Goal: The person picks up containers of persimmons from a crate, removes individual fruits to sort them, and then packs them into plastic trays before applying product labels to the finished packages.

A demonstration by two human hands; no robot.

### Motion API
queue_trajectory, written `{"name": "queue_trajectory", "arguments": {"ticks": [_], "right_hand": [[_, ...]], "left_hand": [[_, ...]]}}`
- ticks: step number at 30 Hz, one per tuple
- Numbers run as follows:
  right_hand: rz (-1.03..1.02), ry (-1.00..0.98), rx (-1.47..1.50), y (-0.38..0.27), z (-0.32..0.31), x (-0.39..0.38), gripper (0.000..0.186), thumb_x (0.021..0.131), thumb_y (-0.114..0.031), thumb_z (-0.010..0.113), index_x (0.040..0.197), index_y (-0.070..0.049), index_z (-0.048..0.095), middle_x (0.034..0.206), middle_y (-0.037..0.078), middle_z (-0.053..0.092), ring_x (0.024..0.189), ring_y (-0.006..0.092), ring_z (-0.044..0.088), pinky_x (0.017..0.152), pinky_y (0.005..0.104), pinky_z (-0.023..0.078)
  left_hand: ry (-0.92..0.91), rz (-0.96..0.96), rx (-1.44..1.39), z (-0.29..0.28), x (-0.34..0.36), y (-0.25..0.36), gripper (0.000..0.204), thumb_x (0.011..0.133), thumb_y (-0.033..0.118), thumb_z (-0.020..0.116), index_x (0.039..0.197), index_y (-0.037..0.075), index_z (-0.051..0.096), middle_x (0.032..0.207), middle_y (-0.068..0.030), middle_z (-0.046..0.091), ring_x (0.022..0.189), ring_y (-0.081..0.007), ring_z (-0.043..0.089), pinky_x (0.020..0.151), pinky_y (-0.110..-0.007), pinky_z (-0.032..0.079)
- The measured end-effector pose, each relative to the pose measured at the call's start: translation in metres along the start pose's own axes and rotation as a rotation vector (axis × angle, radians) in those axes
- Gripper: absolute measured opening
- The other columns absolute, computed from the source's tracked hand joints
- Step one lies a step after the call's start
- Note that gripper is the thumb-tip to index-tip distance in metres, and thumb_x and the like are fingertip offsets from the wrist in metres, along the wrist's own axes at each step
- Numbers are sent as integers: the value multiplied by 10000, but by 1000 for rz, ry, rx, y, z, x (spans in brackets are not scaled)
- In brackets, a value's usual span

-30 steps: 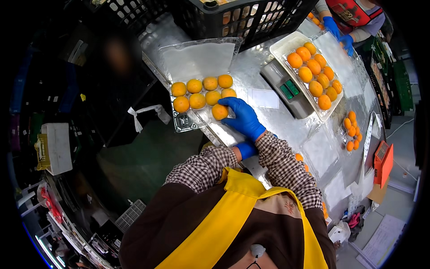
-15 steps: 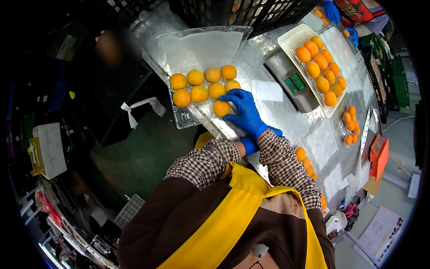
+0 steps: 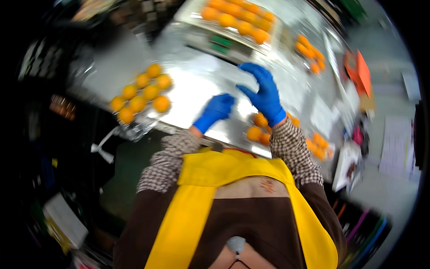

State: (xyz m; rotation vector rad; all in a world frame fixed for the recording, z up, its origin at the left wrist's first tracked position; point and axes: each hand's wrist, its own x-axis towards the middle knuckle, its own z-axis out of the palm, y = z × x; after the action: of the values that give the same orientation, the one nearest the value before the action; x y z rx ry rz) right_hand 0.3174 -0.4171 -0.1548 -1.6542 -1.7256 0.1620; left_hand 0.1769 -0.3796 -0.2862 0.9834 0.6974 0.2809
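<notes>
Both my hands wear blue gloves and are over the metal table (image 3: pixel 197 89). My left hand (image 3: pixel 216 111) is closed, its fingers curled in; whether anything is inside them is hidden. Beside it my right hand (image 3: pixel 264 92) is raised with thumb and fingers apart, holding nothing. To the left lies an opened clear plastic clamshell (image 3: pixel 139 129) holding several round orange fruits (image 3: pixel 151 92). More orange fruits (image 3: pixel 254 133) sit at the table's near edge, below my right hand and partly behind its wrist. The picture is blurred by motion.
At the far side a scale (image 3: pixel 219 45) bears a pale tray (image 3: pixel 190 15) of orange fruits. Packed fruits (image 3: pixel 310 54) stand right of it, others (image 3: pixel 319 145) at the near right. An orange device (image 3: pixel 358 74) and paper sheets (image 3: pixel 396 143) lie farther right.
My right hand has left the fruit in the clamshell and moved right, now open. My left hand has come out from beneath it. The view has turned, so the clamshell appears lower left.
</notes>
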Motion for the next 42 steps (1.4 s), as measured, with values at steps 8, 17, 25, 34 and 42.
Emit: {"name": "queue_trajectory", "arguments": {"ticks": [8, 17, 25, 34, 42], "right_hand": [[780, 376, 52, 39, -112, -192, 389, 728, -115, 684, 1091, -44, 567, 1041, 47, 597, 924, 150, 541, 831, 284, 420], [793, 249, -6, -14, -58, -260, 421, 670, -161, 716, 1061, -91, 578, 1042, 107, 559, 980, 271, 522, 857, 352, 420], [518, 174, -228, -18, -38, -217, 479, 591, -153, 723, 1050, -127, 586, 918, 65, 532, 849, 249, 509, 738, 356, 433], [495, 35, -302, -15, -38, -207, 370, 584, -121, 710, 931, -110, 585, 890, 60, 522, 831, 258, 505, 728, 360, 412], [374, 103, -253, -10, -39, -209, 307, 624, -91, 698, 896, -81, 556, 964, 53, 579, 880, 230, 552, 761, 333, 431]], "left_hand": [[79, -137, 219, 14, -5, 27, 251, 869, 268, 530, 797, 33, 582, 557, -42, 543, 391, -95, 499, 361, -194, 386], [128, -149, 383, 13, -5, 35, 272, 890, 272, 496, 807, 30, 590, 581, -62, 577, 413, -122, 537, 377, -206, 426], [124, -134, 371, 15, -5, 35, 274, 890, 272, 494, 810, 28, 588, 581, -58, 577, 428, -122, 549, 388, -203, 434], [107, -93, 332, 12, -7, 30, 265, 894, 252, 487, 820, 22, 595, 587, -57, 584, 430, -120, 549, 398, -200, 438], [124, -121, 277, 17, -10, 34, 247, 881, 251, 518, 817, 20, 578, 593, -59, 571, 450, -112, 545, 419, -207, 445]]}}
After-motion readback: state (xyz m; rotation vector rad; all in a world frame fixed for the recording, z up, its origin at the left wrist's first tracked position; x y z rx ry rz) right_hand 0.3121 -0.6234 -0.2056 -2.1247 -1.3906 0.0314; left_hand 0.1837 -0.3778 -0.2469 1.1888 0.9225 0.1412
